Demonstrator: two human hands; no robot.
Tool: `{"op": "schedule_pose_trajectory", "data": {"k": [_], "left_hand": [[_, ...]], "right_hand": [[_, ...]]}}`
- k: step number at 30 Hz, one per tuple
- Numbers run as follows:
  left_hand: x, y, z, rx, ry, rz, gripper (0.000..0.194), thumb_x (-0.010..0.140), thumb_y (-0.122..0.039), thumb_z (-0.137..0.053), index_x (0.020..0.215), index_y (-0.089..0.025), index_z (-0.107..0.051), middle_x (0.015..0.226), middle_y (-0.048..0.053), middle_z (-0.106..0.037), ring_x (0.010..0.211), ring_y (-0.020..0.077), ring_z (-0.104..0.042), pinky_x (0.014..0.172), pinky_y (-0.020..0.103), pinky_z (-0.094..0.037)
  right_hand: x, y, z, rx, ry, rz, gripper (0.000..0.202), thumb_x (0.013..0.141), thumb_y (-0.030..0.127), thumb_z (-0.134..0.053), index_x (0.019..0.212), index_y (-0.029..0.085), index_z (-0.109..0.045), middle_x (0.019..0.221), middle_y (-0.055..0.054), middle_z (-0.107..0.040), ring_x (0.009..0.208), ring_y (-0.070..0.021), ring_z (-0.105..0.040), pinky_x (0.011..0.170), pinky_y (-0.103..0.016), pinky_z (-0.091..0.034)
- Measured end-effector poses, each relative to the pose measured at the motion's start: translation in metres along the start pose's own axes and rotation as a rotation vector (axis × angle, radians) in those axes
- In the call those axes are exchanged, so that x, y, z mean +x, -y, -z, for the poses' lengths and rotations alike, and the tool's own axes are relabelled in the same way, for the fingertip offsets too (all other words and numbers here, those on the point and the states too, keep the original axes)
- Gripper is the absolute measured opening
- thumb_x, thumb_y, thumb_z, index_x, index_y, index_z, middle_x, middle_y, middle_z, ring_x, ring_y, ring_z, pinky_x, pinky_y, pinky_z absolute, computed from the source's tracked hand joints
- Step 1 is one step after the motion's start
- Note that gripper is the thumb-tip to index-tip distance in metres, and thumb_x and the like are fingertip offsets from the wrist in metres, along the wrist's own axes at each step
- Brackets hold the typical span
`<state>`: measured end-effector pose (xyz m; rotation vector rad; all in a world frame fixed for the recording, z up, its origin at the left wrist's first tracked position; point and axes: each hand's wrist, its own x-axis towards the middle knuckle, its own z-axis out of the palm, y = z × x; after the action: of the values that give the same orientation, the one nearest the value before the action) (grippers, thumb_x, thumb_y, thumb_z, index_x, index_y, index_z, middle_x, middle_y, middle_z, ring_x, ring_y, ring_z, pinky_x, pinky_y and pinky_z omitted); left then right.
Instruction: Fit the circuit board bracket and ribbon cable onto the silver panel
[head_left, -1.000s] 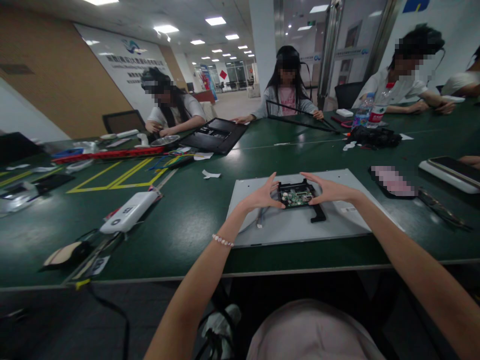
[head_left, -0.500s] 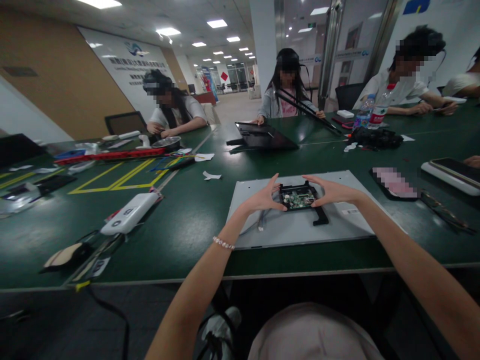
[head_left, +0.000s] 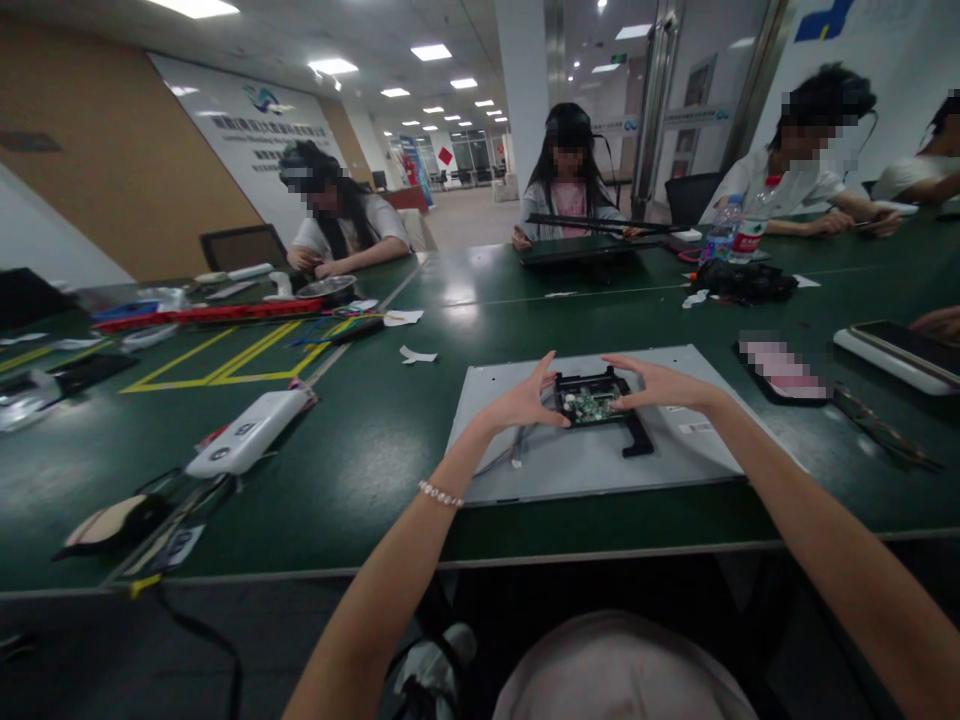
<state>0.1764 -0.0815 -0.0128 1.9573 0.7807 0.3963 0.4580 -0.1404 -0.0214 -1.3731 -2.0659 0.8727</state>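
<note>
A green circuit board (head_left: 591,404) sits in a black plastic frame (head_left: 637,438) over the back of a grey flat display panel (head_left: 547,482). My left hand (head_left: 523,400) grips the frame's left side, thumb at the near corner and fingers toward the far one. On the other side, my right hand (head_left: 664,384) holds the frame's right edge, its thumb over the board's edge. A thin cable (head_left: 517,448) lies on the panel beside my left hand. Whether the frame touches the panel cannot be made out.
To the left lie a white power bank (head_left: 247,432) and a beige-and-black pouch (head_left: 112,525). On the right are a phone (head_left: 780,368), glasses (head_left: 885,425) and a white box (head_left: 892,358). Across the table, a person handles a black panel (head_left: 585,252); other people sit nearby.
My hands keep their hold on the frame, with hardly any movement. Across the table, the person's black panel has shifted to the right and the long black strip has been lowered. My view has shifted slightly.
</note>
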Motion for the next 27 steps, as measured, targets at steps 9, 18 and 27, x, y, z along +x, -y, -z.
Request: {"op": "schedule_pose_trajectory", "data": {"k": [9, 18, 27], "left_hand": [[-0.001, -0.001, 0.0, 0.015, -0.006, -0.007, 0.136, 0.055, -0.031, -0.086, 0.154, -0.021, 0.007, 0.154, 0.024, -0.024, 0.143, 0.0322, -0.024, 0.116, 0.05, -0.017], [-0.001, 0.005, 0.001, 0.02, -0.001, -0.021, 0.136, 0.055, -0.033, -0.086, 0.154, -0.02, 0.006, 0.154, 0.025, -0.022, 0.143, 0.0323, -0.024, 0.115, 0.049, -0.021], [-0.006, -0.007, 0.002, 0.027, -0.003, 0.007, 0.134, 0.055, -0.032, -0.086, 0.154, -0.02, 0.004, 0.154, 0.024, -0.025, 0.143, 0.0329, -0.024, 0.115, 0.049, -0.018]], "right_hand": [[0.0, 0.002, 0.0, -0.001, -0.002, 0.011, 0.095, 0.069, 0.049, -0.076, 0.15, 0.03, -0.03, 0.154, -0.005, -0.033, 0.14, -0.0302, -0.031, 0.116, -0.046, -0.024], [0.0, 0.005, 0.0, -0.044, -0.024, 0.009, 0.093, 0.07, 0.048, -0.075, 0.149, 0.027, -0.033, 0.153, -0.009, -0.036, 0.138, -0.0314, -0.035, 0.115, -0.049, -0.025], [-0.001, 0.008, -0.002, -0.032, -0.034, 0.013, 0.093, 0.071, 0.053, -0.073, 0.15, 0.029, -0.031, 0.152, -0.008, -0.038, 0.137, -0.0334, -0.037, 0.114, -0.051, -0.027]]}}
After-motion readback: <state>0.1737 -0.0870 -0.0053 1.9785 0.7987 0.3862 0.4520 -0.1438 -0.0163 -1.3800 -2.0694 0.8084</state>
